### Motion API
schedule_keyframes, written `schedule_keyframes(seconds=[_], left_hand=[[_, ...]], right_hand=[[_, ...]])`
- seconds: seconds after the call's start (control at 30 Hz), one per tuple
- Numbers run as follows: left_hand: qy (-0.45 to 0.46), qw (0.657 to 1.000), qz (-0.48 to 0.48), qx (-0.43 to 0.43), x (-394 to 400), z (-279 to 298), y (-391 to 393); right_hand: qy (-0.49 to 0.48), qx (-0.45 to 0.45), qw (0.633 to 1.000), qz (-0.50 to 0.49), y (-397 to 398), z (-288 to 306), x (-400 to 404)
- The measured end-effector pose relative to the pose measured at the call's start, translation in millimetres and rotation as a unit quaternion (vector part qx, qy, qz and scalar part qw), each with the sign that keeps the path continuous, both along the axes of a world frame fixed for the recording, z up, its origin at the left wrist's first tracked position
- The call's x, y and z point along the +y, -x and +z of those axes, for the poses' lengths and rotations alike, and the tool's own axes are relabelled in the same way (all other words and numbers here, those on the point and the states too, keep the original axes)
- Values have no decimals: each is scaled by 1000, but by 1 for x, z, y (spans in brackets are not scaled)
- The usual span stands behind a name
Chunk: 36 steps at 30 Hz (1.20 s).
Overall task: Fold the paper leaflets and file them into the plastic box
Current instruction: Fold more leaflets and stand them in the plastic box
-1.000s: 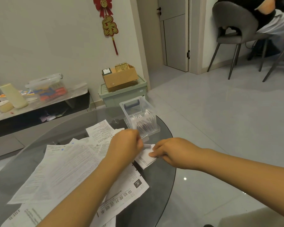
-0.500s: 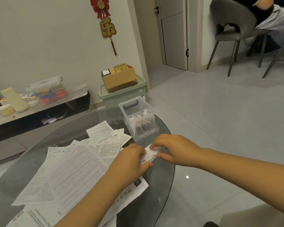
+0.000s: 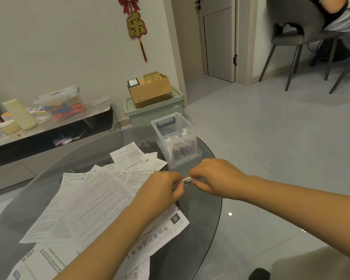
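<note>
A small folded white paper leaflet (image 3: 187, 180) sits pinched between both hands just above the round dark glass tabletop (image 3: 206, 201), near its right edge. The left hand (image 3: 160, 190) curls its fingers around one end; the right hand (image 3: 216, 176) grips the other, hiding most of it. Just beyond stands the clear rectangular plastic box (image 3: 175, 138), folded leaflets filed upright inside. Unfolded printed white leaflets (image 3: 93, 201) sprawl to the left, one showing large Chinese characters, the fine print unreadable. Pale glossy floor tiles (image 3: 271, 138) spread around. A red-and-gold ornament (image 3: 135, 25) reading "乐" hangs on the wall; a brown cardboard carton (image 3: 150, 91) rests on a green storage bin (image 3: 156, 112).
</note>
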<state>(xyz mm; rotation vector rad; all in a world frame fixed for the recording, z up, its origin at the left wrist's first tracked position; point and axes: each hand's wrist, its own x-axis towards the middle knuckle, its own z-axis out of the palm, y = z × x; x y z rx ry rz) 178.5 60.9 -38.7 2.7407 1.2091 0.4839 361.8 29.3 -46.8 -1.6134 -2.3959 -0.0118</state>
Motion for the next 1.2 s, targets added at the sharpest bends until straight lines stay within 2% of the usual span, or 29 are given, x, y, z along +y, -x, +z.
schedule_keyframes(seconds=[0.17,0.3,0.47,0.57,0.73,0.83,0.93,1.07,1.2], left_hand=[[74,997,-29,-21,3,4,6],[49,996,-12,-67,1,0,5],[89,989,-5,-119,0,-13,-2],[123,981,0,-153,-2,-19,-10],[207,955,-3,-210,-6,-18,-24],[176,963,-10,-203,-5,-17,-26],[137,963,30,-231,-3,-16,-25],[131,966,19,-222,-4,-20,-25],[113,971,28,-208,-2,-25,-29]], right_hand=[[-8,8,1000,-3,1,7,3],[-21,29,999,-15,3,6,2],[6,69,997,-25,7,-2,2],[38,69,997,-22,4,-3,1],[41,67,997,-23,-1,-4,1],[57,60,996,-20,-1,-5,1],[76,85,992,-51,-5,3,2],[47,32,996,-64,-2,9,0],[46,35,996,-71,4,6,-2]])
